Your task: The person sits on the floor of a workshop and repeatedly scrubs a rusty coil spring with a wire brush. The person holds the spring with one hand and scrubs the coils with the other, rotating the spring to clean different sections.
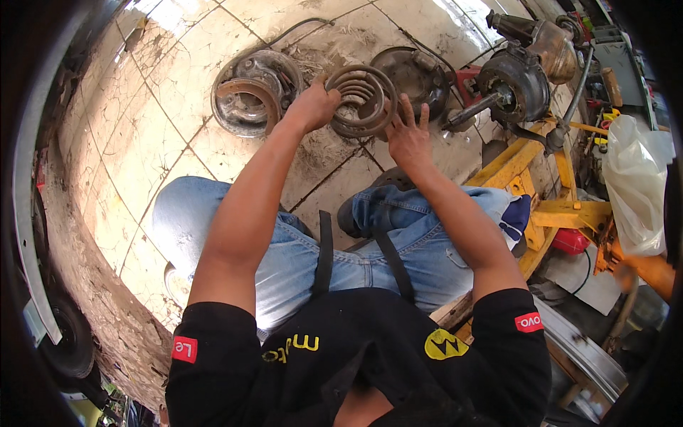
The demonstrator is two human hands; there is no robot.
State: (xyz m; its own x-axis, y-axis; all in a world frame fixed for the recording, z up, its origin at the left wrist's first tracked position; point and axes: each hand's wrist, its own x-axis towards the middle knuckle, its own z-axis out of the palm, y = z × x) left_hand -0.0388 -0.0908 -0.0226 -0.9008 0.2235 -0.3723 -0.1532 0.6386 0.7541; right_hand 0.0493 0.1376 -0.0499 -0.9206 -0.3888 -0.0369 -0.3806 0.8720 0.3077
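A rusty coil spring [359, 130] stands over the tiled floor in front of me, its rings seen nearly end-on. My left hand [316, 105] is closed round its left side. On the other side, my right hand [410, 139] grips the spring's edge with the thumb side, while its other fingers stretch out apart. Just left of the spring lies a round brake backing plate [288, 71] with a curved brake shoe [272, 107] on it. A dark round plate [435, 91] lies behind my right fingers.
To the right, a greasy axle housing [516, 85] with a protruding shaft rests near a yellow metal stand [544, 213]. A clear plastic bag [633, 192] hangs beyond it. A black hose [288, 32] crosses the floor, and a tyre [71, 338] stands at lower left.
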